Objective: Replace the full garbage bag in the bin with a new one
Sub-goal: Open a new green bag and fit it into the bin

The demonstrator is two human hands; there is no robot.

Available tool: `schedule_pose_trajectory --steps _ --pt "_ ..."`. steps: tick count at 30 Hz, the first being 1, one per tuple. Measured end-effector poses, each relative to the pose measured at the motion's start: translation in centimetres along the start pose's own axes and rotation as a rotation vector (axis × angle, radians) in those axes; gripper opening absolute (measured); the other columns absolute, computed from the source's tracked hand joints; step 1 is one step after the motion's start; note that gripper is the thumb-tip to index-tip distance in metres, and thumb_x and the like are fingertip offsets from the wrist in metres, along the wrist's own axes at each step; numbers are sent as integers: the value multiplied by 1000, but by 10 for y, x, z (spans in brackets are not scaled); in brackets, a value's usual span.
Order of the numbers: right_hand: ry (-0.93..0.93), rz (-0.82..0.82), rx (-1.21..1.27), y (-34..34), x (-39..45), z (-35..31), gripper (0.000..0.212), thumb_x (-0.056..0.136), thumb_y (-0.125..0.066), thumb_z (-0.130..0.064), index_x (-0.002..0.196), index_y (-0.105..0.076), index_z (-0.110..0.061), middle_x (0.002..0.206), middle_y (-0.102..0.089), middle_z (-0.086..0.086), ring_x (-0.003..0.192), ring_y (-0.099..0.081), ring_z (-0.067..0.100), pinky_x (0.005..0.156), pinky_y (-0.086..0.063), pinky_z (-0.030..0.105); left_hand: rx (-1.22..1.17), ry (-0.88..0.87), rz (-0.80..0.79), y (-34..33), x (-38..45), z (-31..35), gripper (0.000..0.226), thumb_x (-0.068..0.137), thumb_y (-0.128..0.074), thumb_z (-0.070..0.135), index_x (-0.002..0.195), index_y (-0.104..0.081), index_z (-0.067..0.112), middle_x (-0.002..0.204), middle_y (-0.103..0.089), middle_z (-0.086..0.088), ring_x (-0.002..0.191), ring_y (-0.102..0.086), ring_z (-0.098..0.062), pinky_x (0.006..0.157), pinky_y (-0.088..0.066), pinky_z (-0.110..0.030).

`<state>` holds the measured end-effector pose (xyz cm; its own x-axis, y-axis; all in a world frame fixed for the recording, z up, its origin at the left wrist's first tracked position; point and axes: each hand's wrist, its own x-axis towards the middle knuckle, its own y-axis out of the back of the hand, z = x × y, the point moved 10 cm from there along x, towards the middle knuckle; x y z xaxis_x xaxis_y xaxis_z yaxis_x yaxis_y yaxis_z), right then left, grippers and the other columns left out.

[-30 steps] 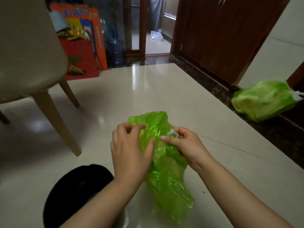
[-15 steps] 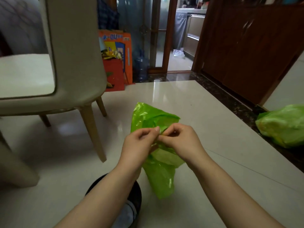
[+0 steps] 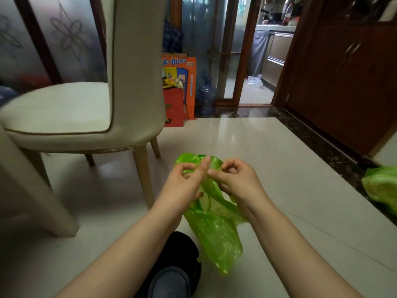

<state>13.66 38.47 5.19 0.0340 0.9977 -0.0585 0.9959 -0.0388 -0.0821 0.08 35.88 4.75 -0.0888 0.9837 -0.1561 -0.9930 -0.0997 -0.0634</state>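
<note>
We see both hands, left hand [image 3: 182,186] and right hand [image 3: 234,181], pinching the new green bag [image 3: 214,224] at frame centre, above the black bin [image 3: 178,254], partly hidden by forearms. The orange box [image 3: 182,82] lettering is unreadable; the full bag [image 3: 380,186] is cut off at right edge.

Two green bags [image 3: 214,229] [image 3: 381,186], one bin [image 3: 174,269], one chair [image 3: 86,112], two hands [image 3: 182,186] [image 3: 238,181].

The only lettering stands on the orange cardboard box [image 3: 190,82] at the far end of the floor, behind the chair. Across its top runs a blue band with white characters, of which only "OU" can be made out; the rest is too blurred to read.
</note>
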Motion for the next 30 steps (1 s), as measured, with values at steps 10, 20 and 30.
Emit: schedule_pose_trajectory --steps 10,20,30 --pt "-199 47 403 34 8 8 30 88 -35 10 84 -59 -7 52 -65 3 38 -59 8 39 -47 14 -528 218 285 88 18 -18 34 92 -30 -3 79 -59 9 42 -64 -5 37 -62 -13 31 -47 -19" --pt "6 170 -603 80 -7 2 14 70 -79 -16 72 -65 -20 71 -65 2 70 -61 21 58 -43 26 523 -177 222 121 8 30 37 72 -75 10 97 -48 8 81 -60 1 74 -59 -13 64 -47 -25" --pt "-188 81 -317 66 -1 49 19 89 -41 -3 91 -60 -8 85 -64 11 76 -60 28 67 -48 33 698 -255 389 130 -7 26 7 88 -44 9 91 -50 6 80 -54 -10 78 -49 -27 61 -33 -35"
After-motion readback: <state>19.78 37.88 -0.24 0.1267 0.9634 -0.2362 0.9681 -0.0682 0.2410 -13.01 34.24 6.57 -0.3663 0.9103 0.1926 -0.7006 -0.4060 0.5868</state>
